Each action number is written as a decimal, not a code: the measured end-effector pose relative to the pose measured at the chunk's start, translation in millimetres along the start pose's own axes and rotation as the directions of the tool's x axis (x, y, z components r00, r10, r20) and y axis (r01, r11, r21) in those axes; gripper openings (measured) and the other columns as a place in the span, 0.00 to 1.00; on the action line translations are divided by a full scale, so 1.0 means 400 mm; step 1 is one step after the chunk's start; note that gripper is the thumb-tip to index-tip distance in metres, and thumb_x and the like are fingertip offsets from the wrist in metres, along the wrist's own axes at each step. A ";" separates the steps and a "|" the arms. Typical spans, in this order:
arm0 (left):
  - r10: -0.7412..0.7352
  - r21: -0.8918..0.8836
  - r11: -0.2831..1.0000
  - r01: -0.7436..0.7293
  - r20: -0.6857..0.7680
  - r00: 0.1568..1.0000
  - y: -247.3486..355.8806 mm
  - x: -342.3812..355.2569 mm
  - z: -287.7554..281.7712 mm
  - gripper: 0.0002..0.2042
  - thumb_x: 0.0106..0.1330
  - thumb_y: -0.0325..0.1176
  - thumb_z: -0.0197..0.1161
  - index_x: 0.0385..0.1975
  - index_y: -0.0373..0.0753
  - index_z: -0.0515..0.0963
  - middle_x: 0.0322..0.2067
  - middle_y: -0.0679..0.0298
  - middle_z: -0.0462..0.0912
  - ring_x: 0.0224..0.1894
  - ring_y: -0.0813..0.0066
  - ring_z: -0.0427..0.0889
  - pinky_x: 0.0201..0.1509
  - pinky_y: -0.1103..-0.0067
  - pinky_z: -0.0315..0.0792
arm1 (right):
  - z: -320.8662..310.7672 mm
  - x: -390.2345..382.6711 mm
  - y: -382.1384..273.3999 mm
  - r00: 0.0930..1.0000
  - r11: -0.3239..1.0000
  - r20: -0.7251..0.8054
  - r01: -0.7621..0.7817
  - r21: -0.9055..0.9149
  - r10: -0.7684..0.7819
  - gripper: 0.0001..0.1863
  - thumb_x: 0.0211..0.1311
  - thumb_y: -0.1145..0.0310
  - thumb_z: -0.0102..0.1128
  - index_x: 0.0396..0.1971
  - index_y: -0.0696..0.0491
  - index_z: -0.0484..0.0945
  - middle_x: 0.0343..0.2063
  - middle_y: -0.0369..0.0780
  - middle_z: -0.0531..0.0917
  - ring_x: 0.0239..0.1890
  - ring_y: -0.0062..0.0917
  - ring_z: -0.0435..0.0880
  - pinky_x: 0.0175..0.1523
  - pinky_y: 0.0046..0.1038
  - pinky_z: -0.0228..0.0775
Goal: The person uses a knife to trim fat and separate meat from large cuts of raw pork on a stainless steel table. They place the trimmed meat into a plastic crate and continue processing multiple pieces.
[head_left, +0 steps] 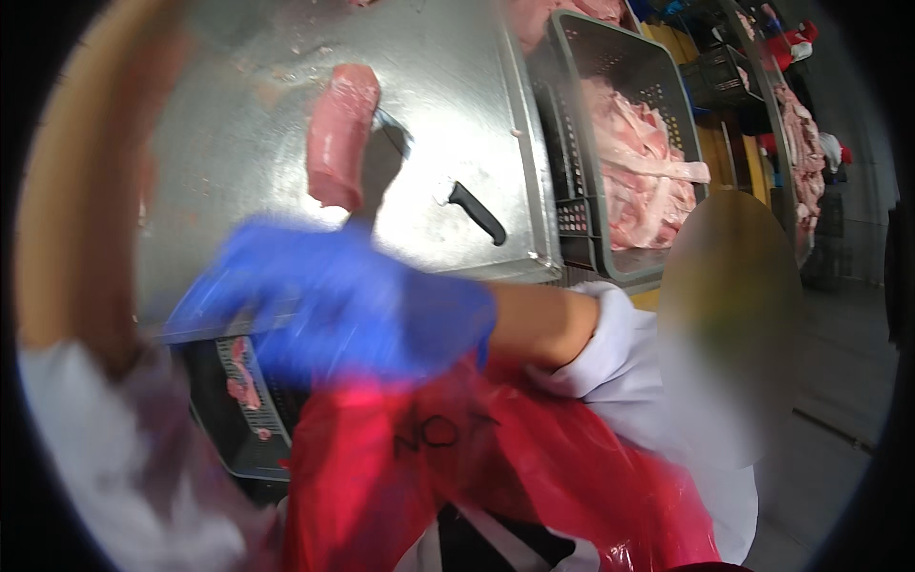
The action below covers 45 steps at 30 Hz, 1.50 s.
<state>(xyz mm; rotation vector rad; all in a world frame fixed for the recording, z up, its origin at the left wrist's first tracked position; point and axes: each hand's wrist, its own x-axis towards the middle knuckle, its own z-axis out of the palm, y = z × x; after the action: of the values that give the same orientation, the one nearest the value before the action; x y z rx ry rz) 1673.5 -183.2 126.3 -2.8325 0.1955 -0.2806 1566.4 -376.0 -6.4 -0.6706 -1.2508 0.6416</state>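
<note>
My right hand (334, 305), in a blue glove, reaches leftward across the near edge of the steel table (448, 114). Motion smears its fingers, so I cannot make out whether it grips anything. Just beyond it lies a long pink piece of raw meat (341, 133), its near end close to the glove. A knife with a black handle (477, 214) rests on the table to the right of the meat; glare hides most of its blade. My left forearm (95, 191) rises blurred along the left rim, and its hand is outside the picture.
Right of the table stands a grey perforated crate (596, 205) holding pale raw meat pieces (639, 176). Below the near table edge, a dark crate (214, 419) contains small scraps (245, 381). Another surface with meat (805, 153) and people in red are farther right.
</note>
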 end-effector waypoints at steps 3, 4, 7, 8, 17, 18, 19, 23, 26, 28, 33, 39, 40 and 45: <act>-0.266 -0.301 0.903 0.308 0.173 0.948 -0.066 -0.116 0.337 0.16 0.66 0.41 0.62 0.42 0.32 0.81 0.38 0.46 0.85 0.43 0.50 0.85 0.51 0.63 0.76 | -0.293 -0.279 0.140 0.877 0.459 -0.415 -0.481 -0.747 0.242 0.27 0.64 0.65 0.62 0.63 0.57 0.71 0.51 0.47 0.78 0.48 0.38 0.81 0.56 0.36 0.73; -0.380 -0.403 0.823 0.400 0.132 0.916 -0.062 -0.186 0.475 0.23 0.62 0.47 0.66 0.47 0.31 0.79 0.41 0.42 0.83 0.48 0.46 0.83 0.54 0.63 0.75 | -0.338 -0.383 0.173 0.722 0.086 -0.589 -0.656 -0.750 0.362 0.33 0.63 0.64 0.63 0.66 0.59 0.66 0.53 0.52 0.76 0.50 0.45 0.79 0.57 0.42 0.72; -0.657 -0.319 0.506 0.802 0.459 0.598 0.138 -0.273 0.699 0.55 0.50 0.65 0.71 0.72 0.33 0.57 0.71 0.40 0.59 0.71 0.42 0.62 0.72 0.57 0.62 | -0.371 -0.479 0.186 0.497 -0.290 -0.657 -0.626 -0.723 0.567 0.45 0.60 0.60 0.66 0.73 0.57 0.54 0.61 0.56 0.68 0.56 0.50 0.73 0.59 0.47 0.69; -0.588 -0.271 0.488 0.829 0.600 0.542 0.210 -0.245 0.708 0.59 0.46 0.67 0.72 0.73 0.33 0.54 0.70 0.42 0.61 0.71 0.42 0.63 0.72 0.57 0.62 | -0.408 -0.540 0.222 0.576 -0.220 -0.653 -0.643 -0.733 0.491 0.44 0.58 0.63 0.66 0.72 0.57 0.56 0.63 0.55 0.67 0.54 0.49 0.76 0.55 0.47 0.73; -0.465 -0.472 0.056 0.880 0.767 0.442 0.064 -0.298 0.802 0.51 0.46 0.47 0.76 0.69 0.30 0.59 0.55 0.46 0.78 0.60 0.57 0.77 0.67 0.65 0.70 | -0.474 -0.621 -0.022 0.342 0.129 -0.738 -0.935 -0.331 0.582 0.20 0.52 0.66 0.63 0.46 0.56 0.73 0.36 0.52 0.84 0.42 0.49 0.84 0.48 0.44 0.75; -0.359 -0.592 -0.144 0.793 0.778 0.516 0.088 -0.313 0.785 0.49 0.47 0.45 0.76 0.69 0.30 0.61 0.56 0.48 0.78 0.61 0.58 0.77 0.68 0.65 0.69 | -0.466 -0.639 -0.053 0.337 0.160 -0.721 -0.939 -0.304 0.605 0.21 0.52 0.66 0.64 0.46 0.56 0.72 0.37 0.53 0.83 0.43 0.50 0.83 0.48 0.45 0.75; -0.272 -0.659 -0.353 0.664 0.751 0.601 0.120 -0.332 0.756 0.47 0.48 0.44 0.75 0.69 0.30 0.62 0.58 0.50 0.77 0.62 0.59 0.76 0.69 0.66 0.68 | -0.455 -0.685 -0.053 0.444 0.297 -0.731 -0.895 -0.333 0.518 0.20 0.52 0.66 0.64 0.45 0.56 0.72 0.36 0.53 0.83 0.42 0.51 0.83 0.46 0.45 0.74; -0.269 -0.768 -0.530 0.360 0.555 0.787 0.186 -0.220 0.558 0.41 0.54 0.38 0.71 0.69 0.31 0.64 0.62 0.55 0.75 0.65 0.61 0.74 0.70 0.68 0.67 | -0.412 -0.665 -0.068 0.522 0.440 -0.685 -0.841 -0.314 0.508 0.21 0.49 0.67 0.62 0.45 0.56 0.72 0.32 0.54 0.82 0.38 0.53 0.83 0.43 0.45 0.74; -0.124 -0.767 -0.560 0.312 0.450 0.884 0.154 0.072 0.366 0.33 0.63 0.44 0.69 0.65 0.32 0.69 0.59 0.55 0.77 0.58 0.72 0.78 0.60 0.76 0.75 | -0.351 -0.648 -0.019 0.507 0.459 -0.671 -0.847 -0.270 0.541 0.24 0.47 0.69 0.62 0.47 0.57 0.75 0.27 0.44 0.81 0.30 0.30 0.82 0.38 0.35 0.74; -0.177 -0.687 -0.705 0.177 0.412 0.894 0.114 0.235 0.412 0.34 0.62 0.47 0.70 0.64 0.36 0.68 0.56 0.54 0.78 0.55 0.68 0.80 0.53 0.74 0.77 | -0.310 -0.605 0.031 0.535 0.475 -0.696 -0.825 -0.307 0.480 0.22 0.45 0.76 0.60 0.46 0.58 0.75 0.28 0.41 0.82 0.30 0.26 0.81 0.36 0.30 0.74; -0.637 -0.975 -0.091 0.203 0.214 0.741 -0.076 -0.027 0.394 0.48 0.59 0.47 0.74 0.72 0.33 0.53 0.63 0.46 0.69 0.65 0.52 0.71 0.64 0.64 0.71 | -0.222 -0.498 0.205 0.456 0.448 -0.607 -0.876 -0.179 0.651 0.26 0.43 0.80 0.60 0.49 0.58 0.73 0.35 0.37 0.80 0.36 0.23 0.79 0.43 0.27 0.74; -0.937 -0.809 -0.137 0.572 0.293 0.190 -0.493 -1.090 0.920 0.49 0.52 0.45 0.80 0.69 0.32 0.57 0.66 0.45 0.64 0.68 0.52 0.67 0.69 0.64 0.66 | -0.220 -0.459 0.398 0.371 0.381 -0.583 -0.918 -0.112 0.723 0.34 0.43 0.80 0.62 0.57 0.59 0.72 0.45 0.37 0.80 0.45 0.22 0.78 0.52 0.25 0.72; -0.973 -0.720 -0.148 0.678 0.230 0.032 -0.575 -1.270 0.946 0.48 0.48 0.46 0.80 0.67 0.30 0.61 0.65 0.43 0.64 0.68 0.48 0.65 0.71 0.62 0.62 | -0.214 -0.473 0.433 0.358 0.381 -0.630 -0.919 -0.106 0.689 0.37 0.43 0.80 0.62 0.61 0.59 0.70 0.47 0.38 0.80 0.47 0.24 0.79 0.55 0.26 0.72; -0.961 -0.269 -0.188 0.945 -0.146 -0.233 -0.964 -1.815 0.947 0.53 0.45 0.50 0.79 0.67 0.26 0.58 0.65 0.38 0.65 0.69 0.41 0.63 0.73 0.58 0.57 | -0.150 -0.490 0.551 0.209 0.332 -0.827 -0.943 -0.029 0.522 0.40 0.43 0.82 0.59 0.65 0.59 0.67 0.49 0.39 0.80 0.49 0.28 0.81 0.54 0.29 0.76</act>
<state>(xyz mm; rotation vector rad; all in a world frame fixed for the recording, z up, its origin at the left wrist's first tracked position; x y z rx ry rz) 1088.4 401.8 -240.2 -2.0707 -2.2008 -1.0169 1571.1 -386.6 -307.3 -1.9682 -0.1717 0.7207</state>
